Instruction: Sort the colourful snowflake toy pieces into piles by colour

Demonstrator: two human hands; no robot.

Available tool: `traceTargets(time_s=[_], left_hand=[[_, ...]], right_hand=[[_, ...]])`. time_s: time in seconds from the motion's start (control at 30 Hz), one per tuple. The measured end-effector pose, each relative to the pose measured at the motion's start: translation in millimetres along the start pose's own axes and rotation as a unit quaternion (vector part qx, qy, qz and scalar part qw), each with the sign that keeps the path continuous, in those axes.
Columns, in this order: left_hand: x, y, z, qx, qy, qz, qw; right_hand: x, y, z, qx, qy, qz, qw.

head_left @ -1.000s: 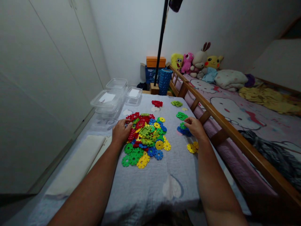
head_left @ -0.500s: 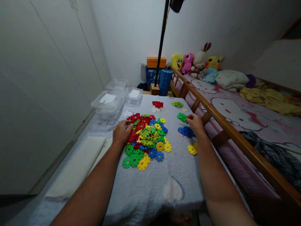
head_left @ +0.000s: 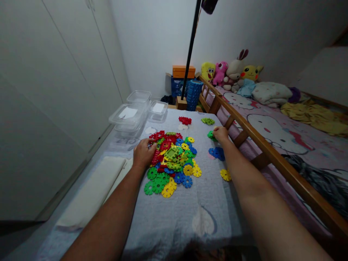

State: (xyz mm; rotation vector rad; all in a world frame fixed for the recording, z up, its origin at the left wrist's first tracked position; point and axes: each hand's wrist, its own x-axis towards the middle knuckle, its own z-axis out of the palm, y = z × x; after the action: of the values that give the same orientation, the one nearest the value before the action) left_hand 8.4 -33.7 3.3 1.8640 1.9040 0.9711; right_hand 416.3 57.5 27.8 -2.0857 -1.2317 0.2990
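A mixed pile of red, yellow, blue and green plastic snowflake discs and square pieces [head_left: 172,153] lies mid-table. My left hand [head_left: 143,153] rests at the pile's left edge, fingers stretched out and touching red pieces. Across the table my right hand [head_left: 221,135] is at a small heap of green snowflake discs [head_left: 211,135], its fingertips pinched on a green disc there and partly covering the heap. Nearer me on that side lie blue discs [head_left: 216,153] and yellow discs [head_left: 225,174]. Red pieces [head_left: 185,120] and light green pieces [head_left: 208,121] form separate groups at the far end.
Clear plastic boxes [head_left: 125,117] with lids stand at the far left. A folded cream cloth [head_left: 92,190] lies along the left side. The wooden bed rail [head_left: 254,145] runs close by the table's right edge. A black pole [head_left: 190,54] rises behind the table.
My right hand has moved farther away and slightly left, over the green heap, covering more of it. My left hand stays at the pile. The whole view has shifted slightly.
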Motion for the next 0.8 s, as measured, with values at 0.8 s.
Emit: traceTargets(time_s=[0.8], left_hand=[[1.7,1.6,-0.6,0.007,-0.005,-0.006,1.000]], right_hand=[[-103.8,-47.5,48.3,-0.122,-0.163,-0.250,0.947]])
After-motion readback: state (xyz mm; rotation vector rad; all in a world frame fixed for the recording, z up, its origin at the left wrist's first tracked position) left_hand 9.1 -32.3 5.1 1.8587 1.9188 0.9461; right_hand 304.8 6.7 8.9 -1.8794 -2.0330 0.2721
